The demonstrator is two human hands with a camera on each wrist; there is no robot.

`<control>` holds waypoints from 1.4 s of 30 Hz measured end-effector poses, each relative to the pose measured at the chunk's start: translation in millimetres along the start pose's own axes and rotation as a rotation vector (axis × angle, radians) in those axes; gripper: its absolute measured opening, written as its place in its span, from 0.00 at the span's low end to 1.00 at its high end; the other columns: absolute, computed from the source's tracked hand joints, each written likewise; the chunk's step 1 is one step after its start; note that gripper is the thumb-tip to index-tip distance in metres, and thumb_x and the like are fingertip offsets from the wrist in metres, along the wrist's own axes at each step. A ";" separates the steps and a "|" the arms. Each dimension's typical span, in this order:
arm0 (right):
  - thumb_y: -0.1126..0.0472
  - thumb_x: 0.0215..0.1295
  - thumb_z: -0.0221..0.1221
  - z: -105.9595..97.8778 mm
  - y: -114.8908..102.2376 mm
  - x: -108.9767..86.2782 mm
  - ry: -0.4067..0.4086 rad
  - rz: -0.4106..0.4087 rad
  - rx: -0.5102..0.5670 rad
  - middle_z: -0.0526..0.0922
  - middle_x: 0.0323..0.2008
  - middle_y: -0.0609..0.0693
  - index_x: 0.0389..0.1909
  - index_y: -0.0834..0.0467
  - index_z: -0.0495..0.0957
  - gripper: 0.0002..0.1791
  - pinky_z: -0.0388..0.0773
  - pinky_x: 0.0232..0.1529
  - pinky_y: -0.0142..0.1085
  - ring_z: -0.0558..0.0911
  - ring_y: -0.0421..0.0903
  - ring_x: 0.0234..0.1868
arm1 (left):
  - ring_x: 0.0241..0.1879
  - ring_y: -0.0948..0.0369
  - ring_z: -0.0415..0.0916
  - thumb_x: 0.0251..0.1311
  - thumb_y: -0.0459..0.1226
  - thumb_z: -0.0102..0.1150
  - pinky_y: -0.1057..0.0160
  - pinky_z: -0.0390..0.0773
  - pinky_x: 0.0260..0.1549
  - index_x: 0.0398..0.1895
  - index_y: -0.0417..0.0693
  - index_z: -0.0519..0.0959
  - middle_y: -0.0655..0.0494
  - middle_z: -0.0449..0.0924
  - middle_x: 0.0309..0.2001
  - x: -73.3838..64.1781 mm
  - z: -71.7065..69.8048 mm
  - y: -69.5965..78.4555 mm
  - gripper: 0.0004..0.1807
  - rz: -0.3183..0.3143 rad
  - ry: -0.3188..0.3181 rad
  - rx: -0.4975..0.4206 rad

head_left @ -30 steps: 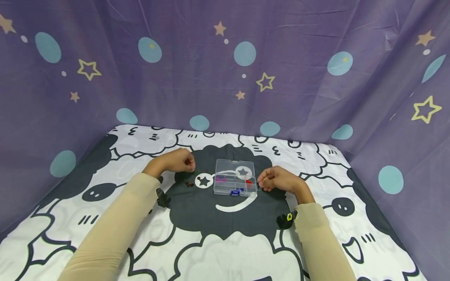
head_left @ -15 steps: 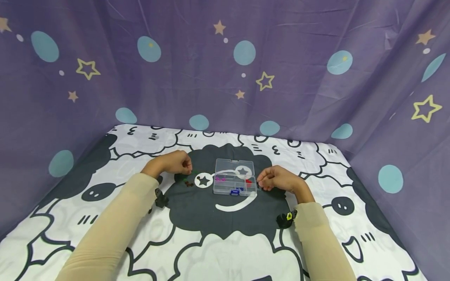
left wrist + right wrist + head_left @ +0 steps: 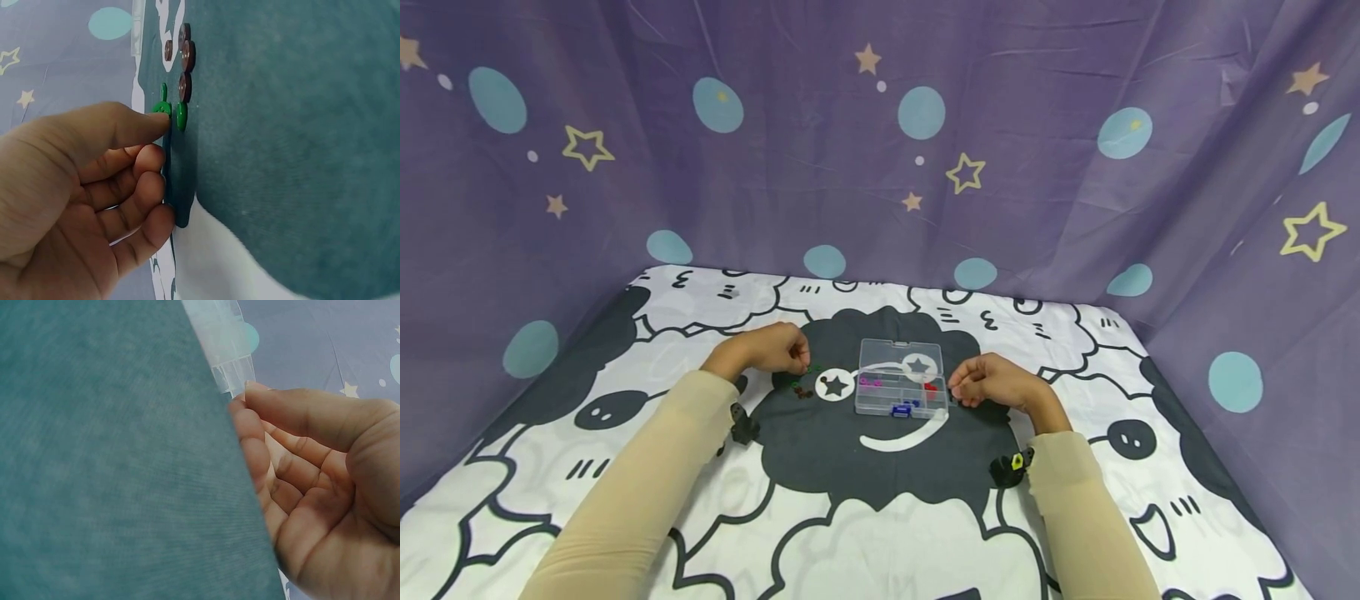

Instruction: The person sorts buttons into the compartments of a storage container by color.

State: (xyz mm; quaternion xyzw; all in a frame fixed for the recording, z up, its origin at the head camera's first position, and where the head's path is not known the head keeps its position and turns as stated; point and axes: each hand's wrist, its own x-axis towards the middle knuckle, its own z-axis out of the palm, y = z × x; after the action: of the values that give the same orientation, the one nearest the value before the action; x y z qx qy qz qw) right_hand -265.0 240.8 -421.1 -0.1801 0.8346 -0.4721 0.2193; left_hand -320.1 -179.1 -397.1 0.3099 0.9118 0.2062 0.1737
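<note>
My left hand (image 3: 771,346) is over the dark patch of the cloth, left of a clear plastic compartment box (image 3: 880,402). Its thumb and index finger pinch a green button (image 3: 162,109), which stands tilted in the left wrist view; the other fingers are curled. Another green button (image 3: 182,116) and several brown buttons (image 3: 185,86) lie beside the fingertips. On the right, thumb and index finger of my right hand (image 3: 992,383) grip the box at its right edge. The box lid (image 3: 887,354) is raised at the back. Pink, red and blue buttons (image 3: 930,388) lie in separate compartments.
A white cloth (image 3: 880,550) with black cartoon sheep covers the table. Behind it hangs a purple curtain (image 3: 820,192) with stars and blue ovals. Black wrist devices (image 3: 1007,471) sit under both forearms, close over the cloth.
My left hand has shifted slightly left and down, and more green shows by its fingertips. The right hand and the box stay in place.
</note>
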 end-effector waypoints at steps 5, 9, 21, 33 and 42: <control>0.68 0.69 0.62 -0.3 0.9 0.7 -0.003 0.002 0.002 0.86 0.34 0.52 0.46 0.69 0.82 0.09 0.82 0.37 0.39 0.83 0.46 0.33 | 0.23 0.64 0.69 0.64 0.33 0.63 0.63 0.72 0.28 0.31 0.45 0.84 0.59 0.78 0.25 -1.9 1.0 1.7 0.04 -0.003 -0.005 -0.027; 0.67 0.69 0.62 -0.6 0.1 0.2 -0.001 0.001 0.001 0.86 0.35 0.53 0.46 0.69 0.82 0.10 0.82 0.38 0.39 0.83 0.47 0.33 | 0.23 0.63 0.68 0.66 0.32 0.62 0.63 0.71 0.27 0.31 0.44 0.84 0.59 0.76 0.23 -2.7 1.0 2.5 0.05 0.000 -0.002 -0.063; 0.68 0.68 0.62 -0.1 -0.6 0.5 -0.005 -0.006 -0.005 0.86 0.34 0.53 0.45 0.68 0.82 0.09 0.82 0.37 0.38 0.82 0.47 0.32 | 0.24 0.62 0.69 0.67 0.32 0.61 0.62 0.71 0.27 0.33 0.43 0.84 0.57 0.77 0.26 -4.5 0.7 6.3 0.05 0.001 0.003 -0.098; 0.67 0.68 0.63 -0.4 -0.1 0.7 -0.007 -0.010 -0.001 0.86 0.34 0.53 0.45 0.69 0.82 0.10 0.82 0.36 0.38 0.82 0.46 0.32 | 0.23 0.63 0.68 0.67 0.32 0.60 0.62 0.71 0.27 0.33 0.42 0.85 0.58 0.77 0.26 -1.1 0.2 14.8 0.06 0.045 0.032 -0.085; 0.67 0.68 0.63 -0.1 0.8 1.5 0.000 0.000 -0.006 0.86 0.34 0.53 0.46 0.69 0.82 0.10 0.81 0.36 0.38 0.82 0.46 0.32 | 0.24 0.63 0.68 0.65 0.32 0.61 0.62 0.71 0.28 0.30 0.46 0.83 0.59 0.76 0.25 2.6 1.6 22.5 0.06 0.087 0.046 -0.047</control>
State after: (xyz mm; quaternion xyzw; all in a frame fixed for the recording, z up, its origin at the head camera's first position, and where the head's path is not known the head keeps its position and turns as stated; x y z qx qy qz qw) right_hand -266.4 240.5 -422.0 -0.1807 0.8359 -0.4697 0.2191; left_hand -310.2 -160.7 -388.0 0.3401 0.8962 0.2417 0.1509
